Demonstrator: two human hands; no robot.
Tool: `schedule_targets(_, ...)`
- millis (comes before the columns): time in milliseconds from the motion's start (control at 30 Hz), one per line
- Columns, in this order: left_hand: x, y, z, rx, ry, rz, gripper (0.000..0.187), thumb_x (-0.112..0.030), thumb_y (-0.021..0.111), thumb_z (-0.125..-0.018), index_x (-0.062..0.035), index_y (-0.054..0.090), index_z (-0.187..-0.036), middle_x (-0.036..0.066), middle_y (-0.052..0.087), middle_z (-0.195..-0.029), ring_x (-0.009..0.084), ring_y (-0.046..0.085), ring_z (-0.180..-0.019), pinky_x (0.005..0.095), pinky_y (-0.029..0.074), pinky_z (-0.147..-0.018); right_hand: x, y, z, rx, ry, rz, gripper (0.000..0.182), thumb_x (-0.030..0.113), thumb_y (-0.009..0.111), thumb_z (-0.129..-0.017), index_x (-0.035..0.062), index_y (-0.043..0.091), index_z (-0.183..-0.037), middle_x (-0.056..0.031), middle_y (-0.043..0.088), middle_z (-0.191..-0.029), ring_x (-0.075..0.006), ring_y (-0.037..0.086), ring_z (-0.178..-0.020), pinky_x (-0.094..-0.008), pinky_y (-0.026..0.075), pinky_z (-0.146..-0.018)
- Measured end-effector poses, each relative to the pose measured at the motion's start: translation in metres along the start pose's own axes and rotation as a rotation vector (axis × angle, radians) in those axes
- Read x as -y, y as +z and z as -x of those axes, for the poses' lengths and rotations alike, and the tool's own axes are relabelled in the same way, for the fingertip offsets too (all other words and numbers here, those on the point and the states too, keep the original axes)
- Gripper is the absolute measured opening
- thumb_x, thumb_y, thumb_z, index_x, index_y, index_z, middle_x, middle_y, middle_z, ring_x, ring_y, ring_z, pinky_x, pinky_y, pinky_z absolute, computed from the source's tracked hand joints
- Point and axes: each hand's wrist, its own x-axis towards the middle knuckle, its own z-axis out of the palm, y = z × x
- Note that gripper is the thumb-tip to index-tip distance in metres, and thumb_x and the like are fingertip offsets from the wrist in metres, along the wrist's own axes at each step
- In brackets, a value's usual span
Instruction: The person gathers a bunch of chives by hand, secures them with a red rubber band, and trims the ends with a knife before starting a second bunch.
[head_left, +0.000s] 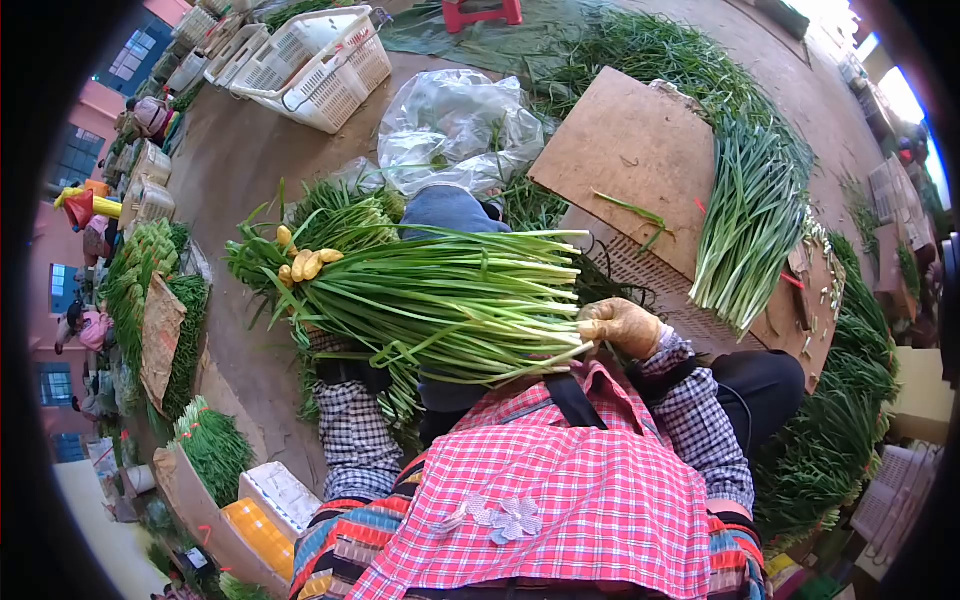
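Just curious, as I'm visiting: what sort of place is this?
Probably a vegetable sorting or packing shed: a held bundle of long greens, more greens heaped nearby, and white plastic crates.

Left of your left hand point(300, 264), bare floor point(235, 185) gives room to pass, with a heap of greens point(150, 255) beyond. Ahead, a plastic bag point(455, 125) stands in your way; forward of your right hand point(625, 325), a wide board point(630, 150) blocks low reaching.
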Motion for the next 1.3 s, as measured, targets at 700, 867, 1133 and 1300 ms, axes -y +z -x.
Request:
schedule_targets(700,-0.016,-0.011,0.002,-0.043,0.041,-0.093,0.049,-0.020,0.051,-0.095,-0.0019,0.039,-0.139,0.001,0.062,-0.082,0.0143,0.058,-0.082,0.0375,0.039,-0.097,0.033,0.012,0.021,-0.554,0.187,0.871,0.019,0.019,0.062,-0.088,0.0015,0.068,-0.087,-0.0059,0.064,-0.069,-0.0120,0.060,-0.057,-0.0267,0.049,-0.056)
schedule_targets(867,-0.003,0.007,-0.003,-0.132,0.031,-0.091,0.049,-0.016,0.055,-0.093,-0.0009,0.040,-0.137,0.001,0.062,-0.079,0.0145,0.059,-0.079,0.0360,0.042,-0.093,0.088,0.059,0.002,-0.478,-0.404,1.210,0.035,0.023,0.074,-0.075,0.0043,0.066,-0.104,-0.0113,0.066,-0.097,-0.0219,0.064,-0.084,-0.0358,0.050,-0.075)
schedule_targets(1133,-0.004,0.009,-0.004,-0.096,0.056,-0.176,0.044,-0.019,0.051,-0.095,0.0000,0.044,-0.134,0.007,0.065,-0.085,0.0164,0.060,-0.084,0.0363,0.041,-0.097,0.090,0.122,-0.049,-0.201,-0.680,1.519,0.064,0.027,0.077,-0.065,0.0155,0.057,-0.124,-0.0152,0.040,-0.143,-0.0341,0.045,-0.123,-0.0457,0.035,-0.104)
schedule_targets(1300,-0.002,0.016,-0.006,-0.028,0.004,-0.124,0.046,-0.017,0.049,-0.095,-0.0005,0.040,-0.137,0.007,0.065,-0.085,0.0174,0.060,-0.086,0.0373,0.041,-0.098,0.082,0.105,-0.061,-0.169,-0.919,1.140,0.018,0.016,0.070,-0.077,0.0100,0.069,-0.095,-0.0116,0.062,-0.118,-0.0313,0.059,-0.105,-0.0419,0.046,-0.092)
